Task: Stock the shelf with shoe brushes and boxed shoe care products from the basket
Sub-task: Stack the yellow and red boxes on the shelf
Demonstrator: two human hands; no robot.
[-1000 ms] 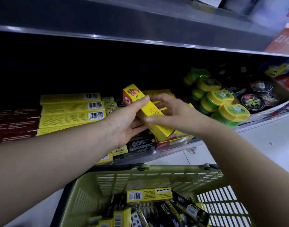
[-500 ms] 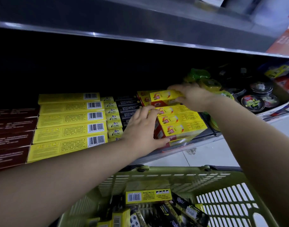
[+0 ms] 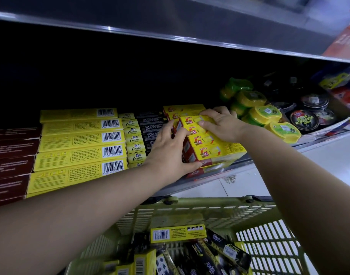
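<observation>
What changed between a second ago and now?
The yellow box, held tilted by both hands a second ago, now lies flat among the yellow-and-red boxes. The right hand still grips it. The left hand let go and now presses the stack's left side. The basket and long yellow boxes stayed put.

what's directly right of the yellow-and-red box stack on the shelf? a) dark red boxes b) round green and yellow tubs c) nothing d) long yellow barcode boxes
b: the round green and yellow tubs stand just right of the yellow-and-red boxes under the right hand.
</observation>
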